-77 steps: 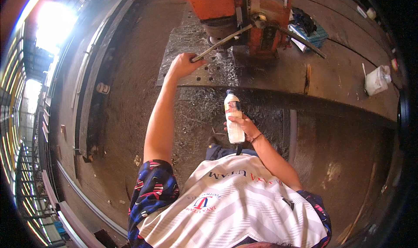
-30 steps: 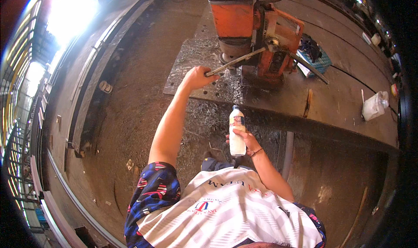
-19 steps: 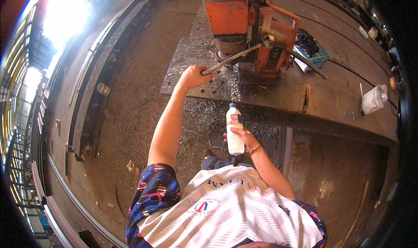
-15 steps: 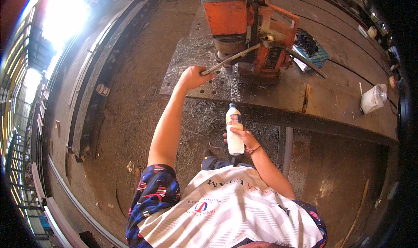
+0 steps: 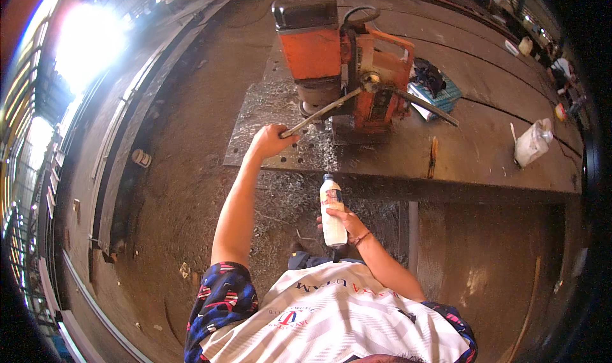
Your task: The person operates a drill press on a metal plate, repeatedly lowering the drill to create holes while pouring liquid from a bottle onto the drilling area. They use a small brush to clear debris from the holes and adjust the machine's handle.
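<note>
My left hand (image 5: 273, 141) is closed around the end of a metal feed lever (image 5: 325, 110) on an orange magnetic drill (image 5: 310, 54). The drill stands on a metal plate (image 5: 248, 124) that is dotted with holes and strewn with shavings. Below the table's front edge, my right hand (image 5: 344, 221) grips a plastic bottle (image 5: 333, 226) of whitish liquid with a dark cap. The bottle is nearly upright, its cap toward the drill. The drill's cutting tip is hard to make out behind the lever and my hand.
A second lever arm (image 5: 426, 107) sticks out to the drill's right. Beyond it, a dark cloth (image 5: 428, 76) lies on a blue box (image 5: 449, 97). A whitish plastic jug (image 5: 534, 143) stands at the table's right, and a small white cup (image 5: 141, 158) lies at the left.
The whole scene sits lower and slightly left in the picture as the head view shifts. Both hands keep their holds on the lever and the bottle.
</note>
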The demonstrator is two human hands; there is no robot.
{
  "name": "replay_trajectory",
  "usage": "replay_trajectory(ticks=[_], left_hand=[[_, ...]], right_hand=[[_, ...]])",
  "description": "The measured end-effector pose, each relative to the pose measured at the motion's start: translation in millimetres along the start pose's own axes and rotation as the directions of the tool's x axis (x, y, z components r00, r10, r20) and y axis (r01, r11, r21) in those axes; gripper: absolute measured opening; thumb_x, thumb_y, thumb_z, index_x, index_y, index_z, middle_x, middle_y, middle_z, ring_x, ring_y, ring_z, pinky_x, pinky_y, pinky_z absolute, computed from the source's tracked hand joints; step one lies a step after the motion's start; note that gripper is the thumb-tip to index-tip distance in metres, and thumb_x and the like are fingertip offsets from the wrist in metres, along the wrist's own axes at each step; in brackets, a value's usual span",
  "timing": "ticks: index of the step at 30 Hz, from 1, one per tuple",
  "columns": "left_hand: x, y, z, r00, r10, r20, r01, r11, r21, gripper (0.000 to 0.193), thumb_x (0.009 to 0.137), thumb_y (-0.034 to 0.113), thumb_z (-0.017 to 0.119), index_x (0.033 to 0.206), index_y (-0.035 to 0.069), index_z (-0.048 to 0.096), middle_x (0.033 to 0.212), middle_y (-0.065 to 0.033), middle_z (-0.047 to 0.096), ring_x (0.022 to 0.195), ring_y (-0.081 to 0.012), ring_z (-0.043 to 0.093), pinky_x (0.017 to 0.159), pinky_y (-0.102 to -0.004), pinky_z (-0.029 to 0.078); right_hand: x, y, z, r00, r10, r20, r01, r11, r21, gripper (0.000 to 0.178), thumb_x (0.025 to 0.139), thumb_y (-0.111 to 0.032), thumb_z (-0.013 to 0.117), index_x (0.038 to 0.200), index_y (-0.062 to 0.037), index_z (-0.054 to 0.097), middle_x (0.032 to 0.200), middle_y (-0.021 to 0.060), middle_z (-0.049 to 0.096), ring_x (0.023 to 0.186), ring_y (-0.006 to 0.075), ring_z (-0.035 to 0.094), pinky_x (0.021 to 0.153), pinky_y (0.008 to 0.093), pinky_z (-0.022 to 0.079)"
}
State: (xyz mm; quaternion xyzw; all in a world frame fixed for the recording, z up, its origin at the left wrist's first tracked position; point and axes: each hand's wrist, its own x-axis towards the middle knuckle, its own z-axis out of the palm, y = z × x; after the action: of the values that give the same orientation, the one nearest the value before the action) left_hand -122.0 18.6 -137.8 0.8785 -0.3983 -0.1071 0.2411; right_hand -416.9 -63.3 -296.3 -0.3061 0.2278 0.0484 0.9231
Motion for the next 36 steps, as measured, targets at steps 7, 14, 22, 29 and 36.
replay_trajectory(ticks=[7, 14, 22, 29, 36], left_hand=[[-4, -2, 0, 0.996, 0.079, -0.050, -0.079, 0.997, -0.003, 0.054, 0.078, 0.056, 0.071, 0.081, 0.002, 0.068, 0.063, -0.0170, 0.059, 0.059, -0.0264, 0.058, 0.060, -0.0433, 0.045], [-1, -8, 5, 0.994, 0.090, -0.069, -0.090, 0.996, -0.003, 0.053, 0.077, 0.055, 0.072, 0.078, 0.002, 0.066, 0.068, -0.0183, 0.063, 0.066, -0.0319, 0.064, 0.064, -0.0440, 0.048], [3, -10, 5, 0.998, 0.064, -0.017, -0.064, 0.998, 0.009, 0.053, 0.077, 0.056, 0.071, 0.080, 0.003, 0.068, 0.068, -0.0185, 0.064, 0.067, -0.0315, 0.065, 0.065, -0.0439, 0.049], [1, -7, 4, 0.998, 0.057, -0.024, -0.058, 0.998, -0.029, 0.052, 0.078, 0.056, 0.071, 0.082, 0.004, 0.068, 0.068, -0.0170, 0.064, 0.067, -0.0307, 0.065, 0.065, -0.0431, 0.049], [1, -5, 3, 0.999, 0.044, -0.021, -0.044, 0.999, 0.006, 0.052, 0.078, 0.056, 0.071, 0.082, 0.004, 0.068, 0.068, -0.0168, 0.064, 0.065, -0.0303, 0.065, 0.064, -0.0426, 0.049]], right_hand=[[-3, 0, 4, 0.999, -0.040, 0.002, 0.040, 0.994, -0.101, 0.036, 0.089, -0.022, 0.067, 0.121, -0.0082, 0.057, 0.094, 0.0134, 0.070, 0.080, 0.0265, 0.071, 0.065, 0.0390, 0.060], [-4, -2, 5, 1.000, -0.015, 0.008, 0.015, 0.998, -0.066, 0.036, 0.088, -0.023, 0.067, 0.118, -0.0067, 0.057, 0.094, 0.0137, 0.070, 0.078, 0.0256, 0.072, 0.065, 0.0387, 0.060], [-6, -2, 9, 0.999, -0.049, 0.009, 0.049, 0.994, -0.102, 0.035, 0.088, -0.023, 0.068, 0.117, -0.0062, 0.058, 0.094, 0.0134, 0.071, 0.078, 0.0257, 0.072, 0.064, 0.0390, 0.060], [-7, -4, 10, 1.000, -0.020, 0.010, 0.021, 0.998, -0.067, 0.035, 0.088, -0.023, 0.068, 0.117, -0.0062, 0.058, 0.095, 0.0139, 0.071, 0.078, 0.0255, 0.072, 0.064, 0.0395, 0.060], [-5, -1, 5, 1.000, -0.024, -0.017, 0.022, 0.994, -0.105, 0.036, 0.088, -0.022, 0.069, 0.117, -0.0058, 0.058, 0.096, 0.0148, 0.071, 0.079, 0.0261, 0.072, 0.062, 0.0393, 0.060]])
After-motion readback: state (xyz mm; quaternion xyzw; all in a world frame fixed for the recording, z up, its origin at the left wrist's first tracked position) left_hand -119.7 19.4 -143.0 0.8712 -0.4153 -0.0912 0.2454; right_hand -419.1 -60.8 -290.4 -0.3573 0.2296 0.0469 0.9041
